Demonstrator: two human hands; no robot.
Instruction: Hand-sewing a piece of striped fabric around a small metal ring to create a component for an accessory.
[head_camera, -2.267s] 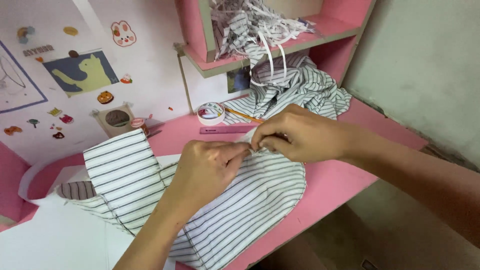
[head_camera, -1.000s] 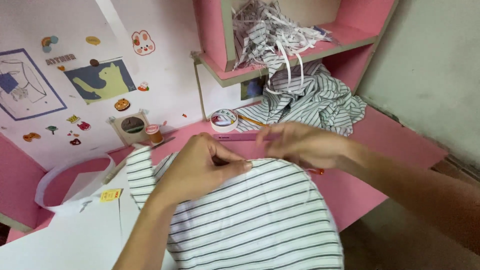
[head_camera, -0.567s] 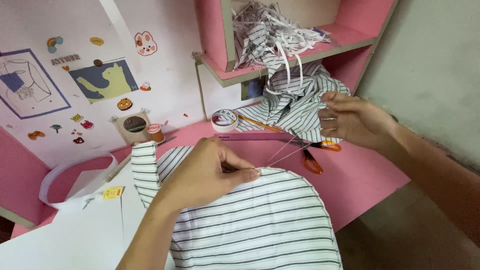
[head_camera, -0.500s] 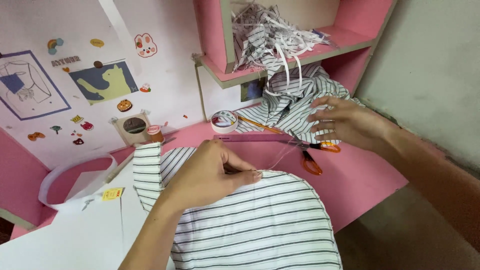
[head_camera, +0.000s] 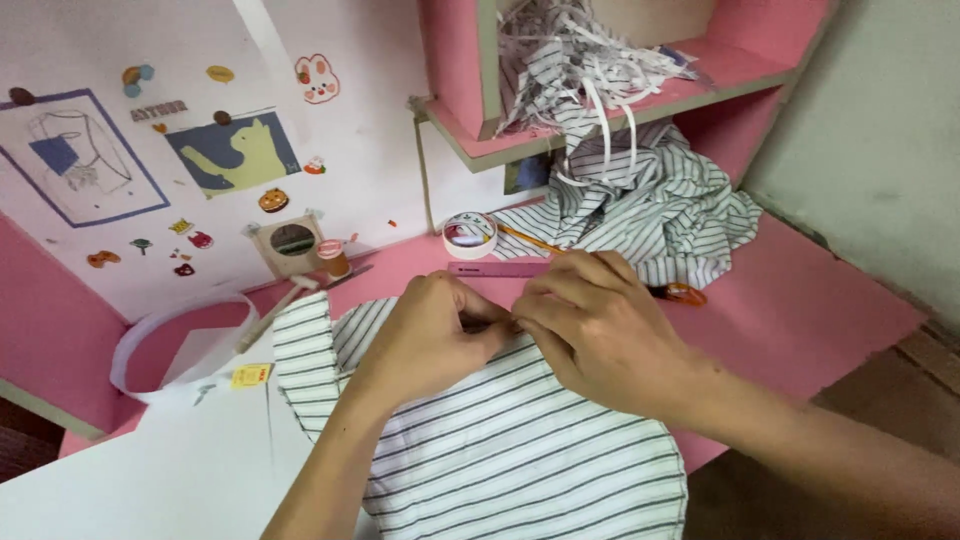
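A white shirt piece with dark stripes lies on the pink table in front of me. My left hand pinches its top edge with closed fingers. My right hand meets it from the right, fingertips touching the same spot on the fabric edge. Whatever small thing sits between the fingertips is hidden. Orange-handled scissors lie just behind my right hand, mostly covered by it.
A roll of tape and a pink ruler lie behind the hands. A crumpled striped cloth heap sits at the back right under a pink shelf holding fabric strips. A white band and white paper lie left.
My right hand reached out to the right toward the scissors and cloth heap, then came back to meet my left hand at the fabric's top edge. The left hand stayed on the fabric.
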